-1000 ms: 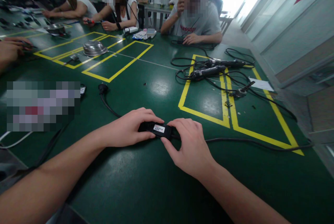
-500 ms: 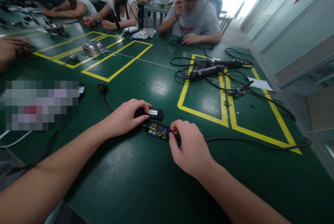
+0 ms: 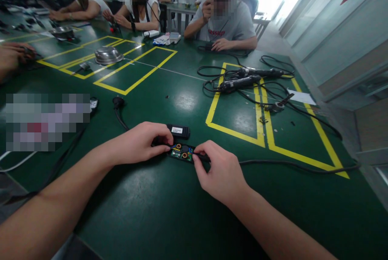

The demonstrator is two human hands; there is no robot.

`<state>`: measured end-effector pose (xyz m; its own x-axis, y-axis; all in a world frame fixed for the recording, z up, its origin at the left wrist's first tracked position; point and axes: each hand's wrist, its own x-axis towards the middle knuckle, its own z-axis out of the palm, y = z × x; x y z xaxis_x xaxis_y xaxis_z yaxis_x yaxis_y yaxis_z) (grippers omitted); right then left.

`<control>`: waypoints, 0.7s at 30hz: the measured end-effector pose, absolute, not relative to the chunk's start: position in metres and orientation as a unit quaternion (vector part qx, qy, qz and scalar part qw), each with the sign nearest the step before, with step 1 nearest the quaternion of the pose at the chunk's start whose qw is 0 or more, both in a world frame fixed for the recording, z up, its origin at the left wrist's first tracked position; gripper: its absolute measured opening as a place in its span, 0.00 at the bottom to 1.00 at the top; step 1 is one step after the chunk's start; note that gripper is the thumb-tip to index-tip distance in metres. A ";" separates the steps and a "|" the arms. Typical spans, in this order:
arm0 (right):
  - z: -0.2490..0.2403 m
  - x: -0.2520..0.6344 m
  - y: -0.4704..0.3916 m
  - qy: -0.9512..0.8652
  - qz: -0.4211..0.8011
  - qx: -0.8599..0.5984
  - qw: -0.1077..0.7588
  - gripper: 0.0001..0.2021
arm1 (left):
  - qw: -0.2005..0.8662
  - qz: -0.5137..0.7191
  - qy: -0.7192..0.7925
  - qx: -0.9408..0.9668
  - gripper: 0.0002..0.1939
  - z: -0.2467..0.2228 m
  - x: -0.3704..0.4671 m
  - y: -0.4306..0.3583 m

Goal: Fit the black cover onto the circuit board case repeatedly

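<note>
A small black plastic case (image 3: 182,153) lies uncovered on the table, its green circuit board, two copper-wound rings and coloured wires showing. My left hand (image 3: 150,142) is closed in a pinch at the case's left end; whether the fingertips press the case wall or the cord entering there is hard to see. At the opposite end, my right hand (image 3: 220,169) pinches the black cable (image 3: 266,162) where it meets the case. Just behind lies the black cover (image 3: 178,131) with a white label, touched by neither hand. A black plug (image 3: 118,101) on a cord reaches behind my left hand.
Two black electric screwdrivers (image 3: 241,84) with coiled cords lie at the right, near a small metal part (image 3: 277,106) and loose screws (image 3: 263,120). A steel bowl (image 3: 108,55) stands at the back left. Other people sit across the green table (image 3: 145,207).
My left hand has let go of the cover and moved down to the case's left end. The cover stays put. My right hand has shifted slightly left with its pinch.
</note>
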<state>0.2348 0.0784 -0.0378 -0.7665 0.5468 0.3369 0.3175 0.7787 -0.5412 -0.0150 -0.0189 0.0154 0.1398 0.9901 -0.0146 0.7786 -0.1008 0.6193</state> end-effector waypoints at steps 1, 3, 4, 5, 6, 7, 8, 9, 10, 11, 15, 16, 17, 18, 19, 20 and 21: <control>-0.038 0.235 0.079 -0.910 0.232 -0.236 0.250 0.05 | 0.255 0.214 0.615 0.715 0.04 0.015 -0.015 -0.019; -0.038 0.235 0.079 -0.910 0.226 -0.232 0.259 0.06 | 0.252 0.222 0.606 0.721 0.05 0.015 -0.015 -0.019; -0.038 0.235 0.079 -0.911 0.220 -0.229 0.264 0.07 | 0.248 0.226 0.603 0.724 0.05 0.016 -0.014 -0.019; -0.038 0.235 0.079 -0.911 0.214 -0.227 0.269 0.07 | 0.244 0.229 0.601 0.726 0.06 0.016 -0.014 -0.019; -0.037 0.235 0.078 -0.911 0.210 -0.224 0.275 0.07 | 0.240 0.231 0.600 0.727 0.06 0.017 -0.014 -0.019; -0.036 0.235 0.078 -0.910 0.208 -0.221 0.284 0.08 | 0.236 0.234 0.599 0.729 0.06 0.018 -0.013 -0.019; -0.035 0.235 0.078 -0.907 0.209 -0.219 0.293 0.08 | 0.233 0.238 0.598 0.729 0.07 0.018 -0.014 -0.019; -0.034 0.235 0.078 -0.904 0.212 -0.215 0.304 0.08 | 0.231 0.243 0.598 0.728 0.07 0.018 -0.014 -0.019; -0.033 0.235 0.078 -0.900 0.216 -0.211 0.315 0.08 | 0.229 0.251 0.597 0.727 0.07 0.019 -0.015 -0.020; -0.032 0.235 0.077 -0.896 0.221 -0.207 0.324 0.08 | 0.228 0.259 0.596 0.725 0.06 0.019 -0.016 -0.020; -0.029 0.235 0.077 -0.892 0.233 -0.210 0.325 0.09 | 0.234 0.273 0.594 0.720 0.06 0.019 -0.018 -0.020; -0.030 0.235 0.078 -0.893 0.236 -0.216 0.318 0.08 | 0.238 0.268 0.594 0.721 0.06 0.019 -0.018 -0.020; -0.030 0.235 0.078 -0.893 0.238 -0.221 0.312 0.08 | 0.241 0.261 0.594 0.722 0.06 0.020 -0.018 -0.020; -0.031 0.235 0.078 -0.893 0.241 -0.226 0.307 0.08 | 0.243 0.254 0.594 0.724 0.06 0.021 -0.017 -0.020; -0.032 0.235 0.078 -0.892 0.243 -0.230 0.304 0.07 | 0.244 0.248 0.594 0.725 0.07 0.021 -0.017 -0.020; -0.032 0.235 0.079 -0.892 0.244 -0.233 0.301 0.07 | 0.246 0.242 0.595 0.726 0.07 0.022 -0.017 -0.020; -0.033 0.235 0.079 -0.892 0.245 -0.235 0.298 0.08 | 0.248 0.238 0.597 0.725 0.07 0.022 -0.017 -0.020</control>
<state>0.2349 0.0793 -0.0331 -0.7127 0.5646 0.4163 0.2731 0.7700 -0.5767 -0.0174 -0.0204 0.0220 0.1735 0.9836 0.0485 0.7471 -0.1635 0.6442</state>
